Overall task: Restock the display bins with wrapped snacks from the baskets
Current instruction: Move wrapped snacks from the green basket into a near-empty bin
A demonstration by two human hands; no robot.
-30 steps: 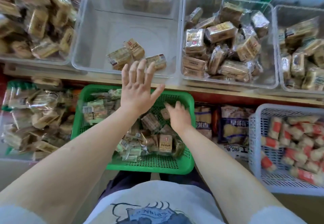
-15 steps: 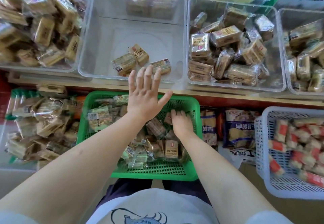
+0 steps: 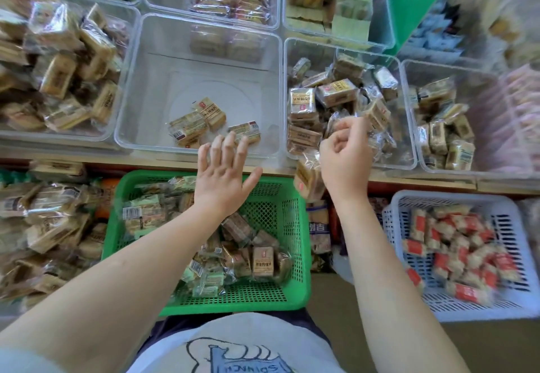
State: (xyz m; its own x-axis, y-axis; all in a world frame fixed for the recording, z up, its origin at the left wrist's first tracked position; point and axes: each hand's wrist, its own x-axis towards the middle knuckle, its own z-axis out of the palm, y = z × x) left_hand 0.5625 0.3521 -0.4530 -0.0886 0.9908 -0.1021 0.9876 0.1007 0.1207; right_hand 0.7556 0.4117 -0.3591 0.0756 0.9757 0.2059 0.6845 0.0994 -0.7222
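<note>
Crinkly wrapped snacks (image 3: 309, 179) hang bunched in my right hand (image 3: 344, 153), fingers clamped round them at the brown bin's (image 3: 409, 165) front rim; a loose one could slip past the shelf edge. My left hand (image 3: 225, 179) hovers spread, holding nothing, over the green basket (image 3: 298, 285).

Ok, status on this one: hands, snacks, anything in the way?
Left hand open, flat over green basket. Right hand gripping wrapped snacks at front edge of brown-snack bin. Middle bin holds three packets. Nothing blocking.
</note>
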